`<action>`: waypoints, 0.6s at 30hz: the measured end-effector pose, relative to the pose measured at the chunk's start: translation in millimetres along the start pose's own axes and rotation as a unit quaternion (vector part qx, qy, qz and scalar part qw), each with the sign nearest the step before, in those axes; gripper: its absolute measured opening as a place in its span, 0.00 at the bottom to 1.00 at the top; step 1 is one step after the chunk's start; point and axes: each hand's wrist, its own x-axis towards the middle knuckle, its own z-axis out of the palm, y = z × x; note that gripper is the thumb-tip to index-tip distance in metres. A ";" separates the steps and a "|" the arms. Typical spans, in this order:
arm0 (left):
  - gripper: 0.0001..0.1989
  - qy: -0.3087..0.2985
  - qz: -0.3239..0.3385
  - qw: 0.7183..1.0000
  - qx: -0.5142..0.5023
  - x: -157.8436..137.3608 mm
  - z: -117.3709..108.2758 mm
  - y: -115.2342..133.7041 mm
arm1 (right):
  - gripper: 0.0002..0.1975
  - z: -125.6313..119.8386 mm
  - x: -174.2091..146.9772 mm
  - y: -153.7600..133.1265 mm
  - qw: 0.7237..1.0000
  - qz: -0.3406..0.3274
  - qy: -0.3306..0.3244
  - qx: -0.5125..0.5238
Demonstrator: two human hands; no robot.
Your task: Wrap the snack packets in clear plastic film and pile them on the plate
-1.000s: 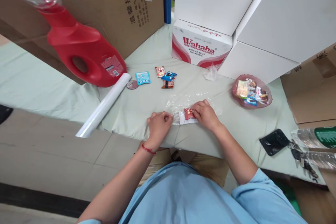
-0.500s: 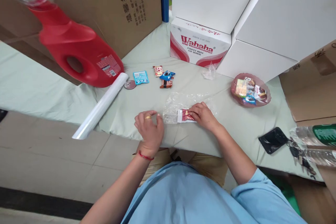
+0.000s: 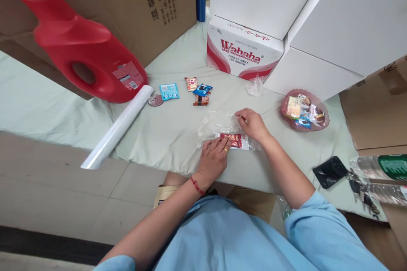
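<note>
A sheet of clear plastic film (image 3: 216, 123) lies crumpled on the cloth-covered table in front of me. On it rests a small red snack packet (image 3: 233, 140) over a white piece, whose edges show at both ends. My left hand (image 3: 213, 161) lies with flat fingers on the left end of the packet, holding it down. Just above the packet, my right hand (image 3: 252, 126) pinches the far right part of the film between thumb and fingertips. The exact edge it grips is partly hidden by the fingers.
Several small snack packets (image 3: 202, 89) and a blue sachet (image 3: 169, 91) lie further back. To the left are a white roll (image 3: 117, 129) and a red jug (image 3: 92, 59). A pink bowl (image 3: 286, 120) of snacks, a black pouch (image 3: 330, 172), keys and bottles sit at right.
My left hand has moved right onto the red packet. My right hand has let go of the packet, moved up slightly and taken hold of the film.
</note>
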 end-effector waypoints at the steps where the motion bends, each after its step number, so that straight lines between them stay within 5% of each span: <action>1: 0.25 0.002 0.000 1.000 0.003 -0.9 0.1 -0.2 | 0.17 0.0 11.3 1.7 1.000 0.004 0.004 -0.014; 6: 0.26 -0.002 -0.010 1.000 -0.001 -0.5 -2.0 0.5 | 0.33 9.4 56.0 -2.7 0.984 0.115 -0.123 -0.063; 9: 0.26 -0.009 -0.014 1.000 -0.006 -0.3 -2.1 -0.4 | 0.18 5.6 60.1 -8.6 0.972 0.142 -0.187 -0.003; 13: 0.26 -0.003 -0.024 1.000 -0.018 -0.8 -1.9 -0.9 | 0.11 -14.2 37.3 -21.0 0.976 0.068 -0.184 0.089; 18: 0.24 0.011 -0.055 0.996 -0.075 3.7 -2.1 -4.0 | 0.14 -16.4 -19.4 -43.0 0.976 -0.081 -0.200 -0.009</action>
